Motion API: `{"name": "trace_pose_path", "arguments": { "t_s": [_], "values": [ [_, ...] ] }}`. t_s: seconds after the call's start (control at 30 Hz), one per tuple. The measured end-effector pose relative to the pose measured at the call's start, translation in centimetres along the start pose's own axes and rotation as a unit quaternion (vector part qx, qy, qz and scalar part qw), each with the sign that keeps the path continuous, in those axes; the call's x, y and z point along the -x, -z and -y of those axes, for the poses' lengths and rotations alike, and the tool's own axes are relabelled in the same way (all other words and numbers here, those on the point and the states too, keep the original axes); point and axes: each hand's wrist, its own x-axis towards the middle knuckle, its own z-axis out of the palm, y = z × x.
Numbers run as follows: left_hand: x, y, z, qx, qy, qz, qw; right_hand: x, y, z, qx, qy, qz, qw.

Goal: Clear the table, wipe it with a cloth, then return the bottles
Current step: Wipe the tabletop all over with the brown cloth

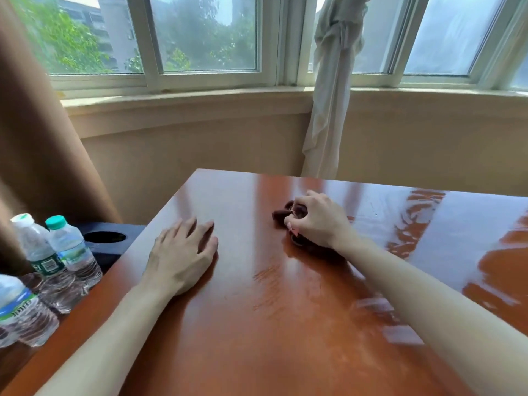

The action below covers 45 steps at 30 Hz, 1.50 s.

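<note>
- I see a glossy reddish-brown table (257, 324) filling the lower centre and right of the frame, its far edge running below a wide window; both of my bare forearms reach onto it from the bottom.
- At the far left edge of the frame, four clear water bottles (73, 250) stand upright in a cluster off the tabletop, on a lower dark surface beside it, so I judge the clearing step done and the wiping under way.
- My left hand (183, 252) lies flat on the wood, left of centre, fingers straight and slightly spread, holding nothing. It is the hand nearer the bottles.
- My right hand (314, 221) sits right of centre, further up the frame, fingers curled over and gripping a bunched dark maroon cloth (285, 213).
- The cloth is pressed to the table under that hand, its loose end poking out toward the left of the frame, toward my left hand. Unwiped wood lies in that direction and toward the bottom edge.
</note>
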Motion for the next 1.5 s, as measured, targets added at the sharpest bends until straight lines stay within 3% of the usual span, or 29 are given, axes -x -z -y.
{"name": "trace_pose_path", "arguments": {
  "t_s": [0.2,0.37,0.5,0.8,0.9,1.03,1.33,1.5],
  "values": [
    [-0.2,-0.6,0.6,0.012,0.006,0.008,1.0,-12.9,-2.3,-3.1,0.022,-0.106,-0.048,0.993],
    [-0.1,-0.5,0.6,0.012,0.01,0.005,1.0,-15.7,-3.2,-3.3,0.054,-0.135,-0.052,0.988],
    [0.1,0.0,0.1,0.015,0.016,0.012,1.0,-9.8,-2.2,-0.6,0.053,-0.111,-0.016,0.992],
    [0.8,0.7,-0.2,0.005,-0.004,0.033,0.999,15.2,1.4,10.4,0.026,0.043,0.022,0.998],
    [0.6,0.5,0.1,0.007,-0.006,0.03,1.0,17.6,2.0,11.0,0.017,0.054,0.039,0.998],
    [0.4,0.0,0.3,0.007,-0.01,0.02,1.0,11.9,0.8,8.7,-0.01,0.006,0.009,1.0],
    [-0.2,-0.4,0.4,0.01,0.003,0.0,1.0,-11.7,-2.5,-1.2,0.012,-0.146,-0.063,0.987],
    [-0.1,-0.2,0.2,0.007,0.01,0.012,1.0,-14.2,-3.0,-1.7,0.033,-0.164,-0.075,0.983]
  ]
}}
